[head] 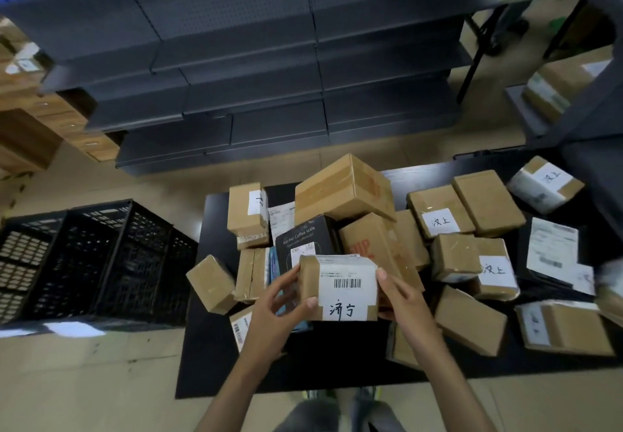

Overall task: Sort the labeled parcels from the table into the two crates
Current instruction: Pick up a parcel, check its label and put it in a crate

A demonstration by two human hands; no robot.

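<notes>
This is a parcel-sorting stockroom. A black counter [337, 364] carries a loose pile of taped cardboard parcels [344, 188], many with barcode shipping labels and handwritten destination stickers. Two black lattice crates [84, 256] stand on the floor beside it. Dark grey perforated-metal shelving [236, 60] lines the far side. A rack at right holds more cartons [553, 91].

One small brown parcel [338, 291], white barcode label with handwritten characters facing the camera, is gripped at its ends by left hand [279, 310] and right hand [401, 300] just above the near half of the black table [337, 360]. Other taped cardboard parcels [344, 188] lie heaped across the table, several tilted, some hand-labelled. Two black lattice crates [111, 256] sit side by side on the floor left of the table.
</notes>
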